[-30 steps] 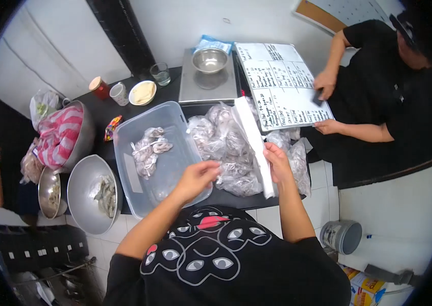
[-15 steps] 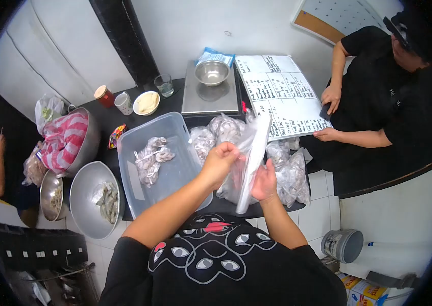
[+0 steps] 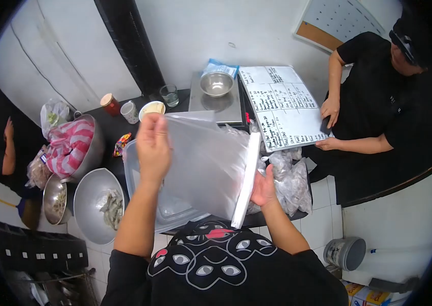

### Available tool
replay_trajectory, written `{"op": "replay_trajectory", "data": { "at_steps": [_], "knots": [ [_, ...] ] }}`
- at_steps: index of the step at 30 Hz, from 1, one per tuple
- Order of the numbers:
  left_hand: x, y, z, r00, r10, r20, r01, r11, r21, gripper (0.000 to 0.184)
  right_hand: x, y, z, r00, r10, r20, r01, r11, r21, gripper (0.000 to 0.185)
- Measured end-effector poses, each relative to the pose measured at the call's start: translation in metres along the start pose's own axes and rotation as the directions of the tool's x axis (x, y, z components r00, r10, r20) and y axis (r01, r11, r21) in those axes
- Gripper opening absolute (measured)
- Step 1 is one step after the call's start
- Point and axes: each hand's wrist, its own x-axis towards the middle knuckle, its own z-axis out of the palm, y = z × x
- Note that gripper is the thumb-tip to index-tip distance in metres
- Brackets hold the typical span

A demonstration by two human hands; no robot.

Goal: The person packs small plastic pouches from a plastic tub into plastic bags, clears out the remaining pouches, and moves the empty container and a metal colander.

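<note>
My left hand pinches the loose end of a clear plastic sheet, raised on the left. The sheet stretches across to a roll of clear plastic bags, held upright at a slant. My right hand supports that roll from the right side, its thumb up and its other fingers partly hidden behind the roll. Below the sheet, mostly covered by it, sits a translucent plastic tub. Filled, knotted plastic bags are heaped just beyond my right hand.
A large metal bowl of shrimp stands left, near a smaller bowl and a pot holding a striped bag. A scale carries a small steel bowl. At right, a person holds a whiteboard and a dark eraser.
My left hand has moved left and up, pulling a wide length of plastic off the roll. The sheet now covers much of the tub. My right hand stays at the roll.
</note>
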Motion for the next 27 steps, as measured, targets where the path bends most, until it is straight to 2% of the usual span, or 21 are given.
{"op": "replay_trajectory", "data": {
  "at_steps": [5,6,7,10,12,13,14,15,16,17,19,20,21,23,24,26,27],
  "knots": [
    [0.0,0.01,-0.052,0.982,0.082,-0.169,-0.075,0.996,0.049,0.013,0.0,0.003,0.003,1.0,0.015,-0.011,-0.016,0.989,-0.149,0.073],
    [0.0,0.009,-0.062,0.971,0.132,-0.199,-0.109,0.986,0.124,0.013,-0.001,0.004,0.005,1.0,0.013,-0.024,-0.017,0.983,-0.182,0.069],
    [-0.001,0.006,-0.073,0.957,0.183,-0.226,-0.139,0.97,0.198,0.013,0.001,0.003,0.002,0.997,0.055,-0.057,-0.064,0.982,-0.178,0.048],
    [-0.009,-0.014,-0.1,0.916,0.276,-0.291,-0.15,0.909,0.389,0.013,0.0,0.009,0.007,0.974,-0.048,-0.223,-0.067,0.876,-0.478,0.029],
    [-0.02,-0.024,-0.112,0.908,0.297,-0.296,-0.119,0.859,0.499,0.012,0.0,0.011,0.006,0.957,-0.132,-0.259,-0.08,0.739,-0.669,0.023],
    [-0.033,-0.022,-0.109,0.938,0.098,-0.333,0.053,0.907,0.417,0.013,0.001,0.014,0.008,0.95,-0.17,-0.262,-0.09,0.653,-0.752,0.02],
    [-0.043,-0.034,-0.106,0.951,0.176,-0.254,-0.005,0.832,0.555,0.013,0.002,0.018,0.015,0.932,-0.266,-0.246,-0.041,0.597,-0.801,0.018],
    [-0.055,-0.049,-0.104,0.957,0.236,-0.169,-0.06,0.73,0.68,0.013,-0.001,0.022,0.027,0.945,-0.265,-0.19,-0.018,0.538,-0.843,0.018],
    [-0.074,-0.052,-0.089,0.973,0.196,-0.118,-0.071,0.748,0.659,0.013,-0.004,0.024,0.036,0.958,-0.257,-0.131,0.008,0.476,-0.879,0.017],
    [-0.088,-0.053,-0.083,0.985,0.157,-0.068,-0.078,0.768,0.636,0.013,-0.005,0.028,0.041,0.906,-0.39,0.163,0.216,0.094,-0.972,0.016],
    [-0.1,-0.064,-0.112,0.972,0.045,-0.231,0.126,0.728,0.673,0.012,-0.006,0.01,0.008,0.707,-0.608,0.361,0.135,-0.385,-0.913,0.017],
    [-0.104,-0.066,-0.129,0.952,-0.004,-0.306,0.22,0.704,0.675,0.011,-0.009,-0.017,-0.01,0.721,-0.661,0.206,0.036,-0.261,-0.965,0.018],
    [-0.107,-0.063,-0.154,0.917,0.039,-0.398,0.277,0.657,0.701,0.01,-0.011,-0.039,-0.024,0.717,-0.696,0.043,-0.068,-0.132,-0.989,0.019],
    [-0.117,-0.05,-0.197,0.896,-0.008,-0.444,0.362,0.594,0.719,0.011,-0.021,-0.051,-0.024,0.75,-0.66,0.036,-0.205,-0.284,-0.937,0.022],
    [-0.124,-0.042,-0.21,0.884,-0.04,-0.467,0.407,0.557,0.723,0.011,-0.021,-0.051,-0.032,0.783,-0.621,0.041,-0.22,-0.337,-0.915,0.023],
    [-0.139,-0.02,-0.224,0.911,-0.139,-0.388,0.41,0.419,0.81,0.012,-0.018,-0.043,-0.044,0.84,-0.541,0.036,-0.243,-0.436,-0.867,0.023],
    [-0.145,-0.008,-0.228,0.915,-0.194,-0.354,0.402,0.348,0.847,0.012,-0.017,-0.039,-0.033,0.873,-0.487,-0.029,-0.299,-0.485,-0.822,0.027]
  ]
}}
